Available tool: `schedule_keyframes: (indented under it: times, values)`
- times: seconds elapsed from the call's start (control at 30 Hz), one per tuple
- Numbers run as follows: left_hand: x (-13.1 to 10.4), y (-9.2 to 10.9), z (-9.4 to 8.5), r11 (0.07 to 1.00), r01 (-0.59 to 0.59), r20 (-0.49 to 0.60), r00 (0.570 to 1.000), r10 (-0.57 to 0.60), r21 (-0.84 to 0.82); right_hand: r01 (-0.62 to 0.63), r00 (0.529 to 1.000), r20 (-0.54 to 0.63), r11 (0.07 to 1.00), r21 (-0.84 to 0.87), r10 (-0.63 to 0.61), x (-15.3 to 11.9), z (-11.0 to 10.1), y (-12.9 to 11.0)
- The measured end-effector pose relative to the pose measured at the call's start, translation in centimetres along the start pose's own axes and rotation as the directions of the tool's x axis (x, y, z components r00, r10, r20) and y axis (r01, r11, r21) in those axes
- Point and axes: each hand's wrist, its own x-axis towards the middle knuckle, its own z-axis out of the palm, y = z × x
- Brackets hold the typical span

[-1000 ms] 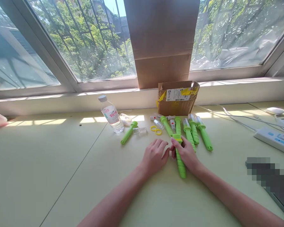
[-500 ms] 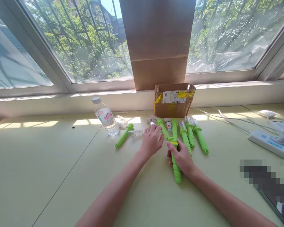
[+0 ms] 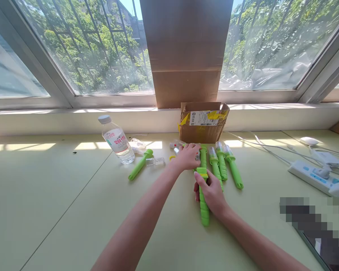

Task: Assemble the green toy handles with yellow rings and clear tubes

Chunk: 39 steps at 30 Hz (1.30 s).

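My right hand (image 3: 210,188) is wrapped round a green ribbed plastic handle (image 3: 204,210), which stands tilted toward me with its squarish, slatted yellow-green top above my thumb. Palm down, my left hand (image 3: 188,156) lies over the small parts in front of the carton, its fingers curled downward and their tips hidden. At its right edge shows a bit of a small clear-and-white piece with a red dot. A further green handle (image 3: 203,156) stands just right of these fingers. Several similar handles with clear ribbed caps, one being a capped handle (image 3: 234,171), lie beyond my right hand.
An open cardboard box (image 3: 202,130) sits against the sill. Left are a water bottle (image 3: 117,141), a lone green handle (image 3: 140,164) and a clear cap (image 3: 155,162). Right are a white power strip (image 3: 310,173) with cables and a partly pixelated dark device (image 3: 313,241).
My left hand has moved forward and right, over the small parts and a green handle. The right hand still grips its handle. The whole view has shifted slightly.
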Motion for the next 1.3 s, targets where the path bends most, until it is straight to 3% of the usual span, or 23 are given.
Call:
schedule_keyframes:
  times: [0.17,0.37,0.5,0.6,0.67,0.73,0.83,1.0,1.13,1.3]
  values:
    - [0.8,0.1,0.9,0.998,0.016,0.033,0.999,-0.018,0.058,-0.011,1.0,-0.011,1.0,-0.025,0.011,-0.1,0.0,0.1]
    - [1.1,0.5,1.7,0.995,0.043,-0.016,0.999,-0.042,0.085,-0.022,1.0,-0.016,0.999,-0.045,0.021,0.0,0.0,-0.1]
    - [0.7,0.7,0.2,0.992,0.11,-0.152,0.983,-0.101,0.055,-0.013,1.0,-0.023,0.998,-0.054,0.012,0.0,0.0,-0.1]
    - [-0.3,0.8,-2.1,0.978,0.171,-0.179,0.965,-0.19,-0.116,0.01,1.0,-0.011,0.999,-0.05,-0.011,0.0,0.0,0.0]
    - [-1.3,0.7,-3.9,0.939,0.182,-0.122,0.967,-0.226,-0.291,0.022,1.0,0.004,0.999,-0.043,-0.022,0.0,0.0,0.1]
    - [-2.6,0.7,-5.6,0.876,0.194,0.009,0.977,-0.212,-0.441,0.027,1.0,0.015,0.999,-0.044,-0.026,-0.1,0.1,0.1]
    - [-4.4,0.7,-7.4,0.815,0.209,0.173,0.976,-0.136,-0.54,0.038,0.999,0.008,0.997,-0.067,-0.038,-0.2,0.1,0.1]
    - [-5.7,1.7,-9.0,0.807,0.206,0.26,0.963,-0.068,-0.553,0.071,0.997,0.006,0.991,-0.116,-0.07,-0.5,0.2,-0.1]
    - [-5.8,2.8,-9.4,0.832,0.259,0.339,0.936,-0.092,-0.491,0.09,0.996,0.018,0.984,-0.155,-0.088,-0.7,0.3,-0.1]
    - [-5.7,3.2,-9.3,0.867,0.224,0.281,0.954,-0.103,-0.445,0.102,0.994,0.056,0.979,-0.177,-0.094,-0.8,0.4,0.0]
